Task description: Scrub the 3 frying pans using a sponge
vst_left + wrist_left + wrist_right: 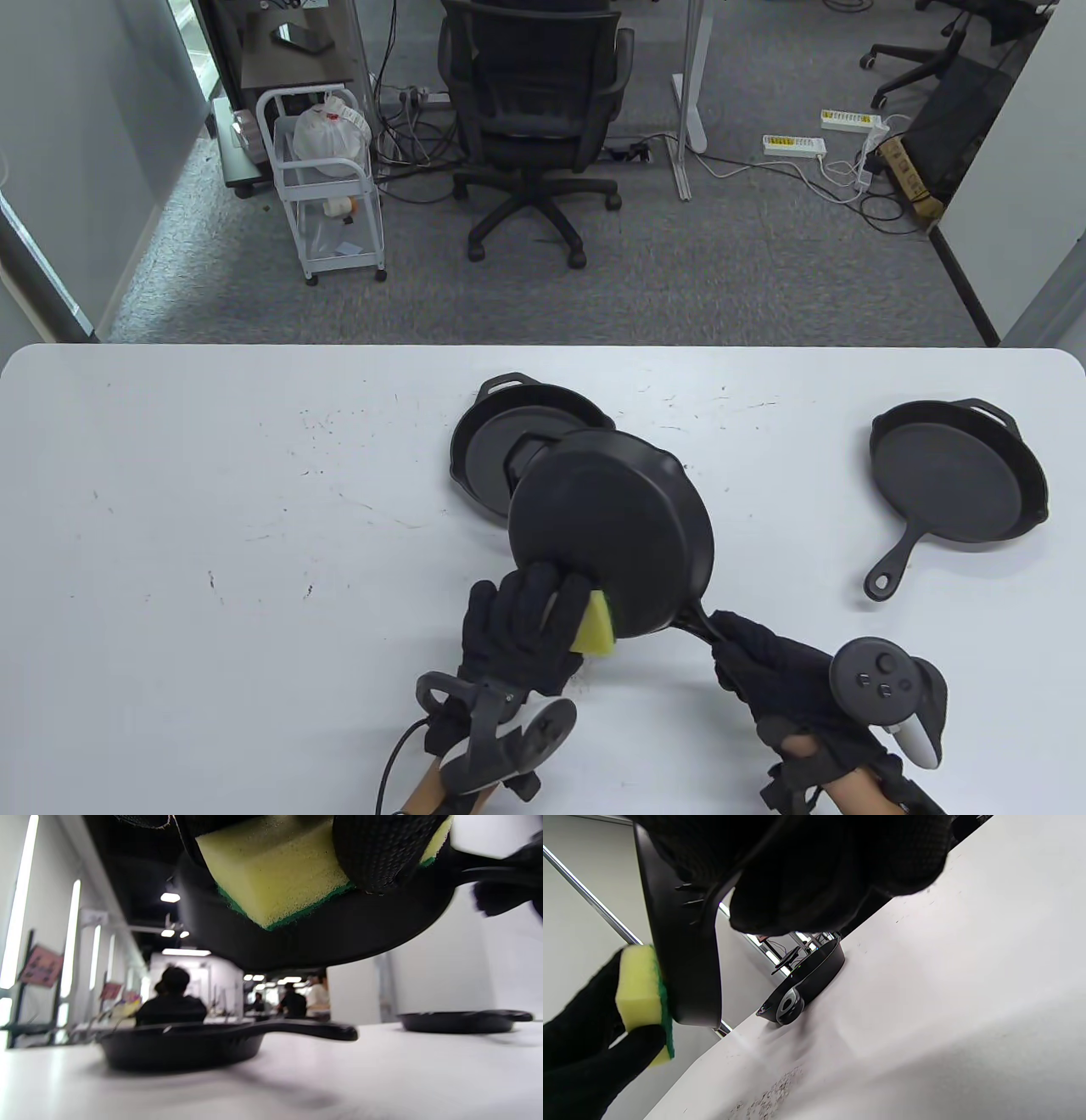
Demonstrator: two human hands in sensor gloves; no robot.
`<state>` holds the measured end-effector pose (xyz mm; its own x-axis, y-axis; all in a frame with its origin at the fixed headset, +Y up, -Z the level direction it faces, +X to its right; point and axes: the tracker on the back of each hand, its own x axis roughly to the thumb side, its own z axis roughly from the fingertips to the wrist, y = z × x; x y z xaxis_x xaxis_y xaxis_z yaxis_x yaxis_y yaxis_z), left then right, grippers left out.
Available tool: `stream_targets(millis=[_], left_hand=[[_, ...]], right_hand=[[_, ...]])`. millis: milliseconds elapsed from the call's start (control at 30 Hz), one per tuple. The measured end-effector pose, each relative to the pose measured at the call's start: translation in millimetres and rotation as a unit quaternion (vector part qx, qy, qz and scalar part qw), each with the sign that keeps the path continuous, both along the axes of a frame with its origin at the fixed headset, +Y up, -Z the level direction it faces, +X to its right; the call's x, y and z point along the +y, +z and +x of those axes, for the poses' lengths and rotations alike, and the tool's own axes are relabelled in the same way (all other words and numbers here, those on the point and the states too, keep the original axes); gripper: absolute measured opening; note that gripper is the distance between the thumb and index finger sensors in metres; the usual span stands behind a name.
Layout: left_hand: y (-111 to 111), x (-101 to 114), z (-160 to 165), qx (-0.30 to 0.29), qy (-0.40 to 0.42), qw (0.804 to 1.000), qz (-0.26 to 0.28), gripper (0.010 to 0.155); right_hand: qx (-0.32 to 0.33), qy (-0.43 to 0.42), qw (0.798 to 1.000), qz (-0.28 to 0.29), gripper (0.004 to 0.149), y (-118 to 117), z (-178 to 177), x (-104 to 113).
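A black frying pan (611,526) is lifted off the white table and tipped so its underside faces up; my right hand (764,671) grips its handle near the front. My left hand (526,628) holds a yellow sponge with a green scouring face (594,628) pressed against the pan's lower edge. The left wrist view shows the sponge (275,874) flat on the raised pan (322,938). A second pan (501,441) lies behind the lifted one. A third pan (954,488) rests at the right, handle toward me.
The white table (212,509) carries small dark specks. Beyond its far edge stand an office chair (534,110) and a white wire cart (327,187) on grey carpet. People sit in the background of the left wrist view.
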<state>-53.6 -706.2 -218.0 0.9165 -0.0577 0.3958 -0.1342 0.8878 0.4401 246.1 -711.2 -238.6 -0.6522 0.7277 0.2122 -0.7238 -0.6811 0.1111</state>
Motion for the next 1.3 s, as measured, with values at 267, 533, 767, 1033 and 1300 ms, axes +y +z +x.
stream_targets(millis=[267, 533, 767, 1033, 1300], left_hand=[[12, 25, -3, 0.002, 0.04, 0.998, 0.045, 0.081], [-16, 17, -55, 0.128, 0.11, 0.985, -0.029, 0.082], [-18, -2, -31, 0.078, 0.078, 0.991, -0.082, 0.084], [7, 14, 4, -0.015, 0.016, 0.999, 0.023, 0.082], [-13, 28, -60, 0.126, 0.093, 0.988, 0.004, 0.08]], right_hand=[[0.103, 0.087, 0.991, -0.005, 0.049, 5, -34, -6], [0.073, 0.045, 0.996, -0.003, 0.049, 3, -13, 1], [-0.005, 0.017, 1.0, 0.019, 0.049, 3, -2, 0], [0.054, 0.087, 0.995, 0.017, 0.049, 7, -24, -3], [0.097, 0.097, 0.99, 0.017, 0.049, 12, -30, 1]])
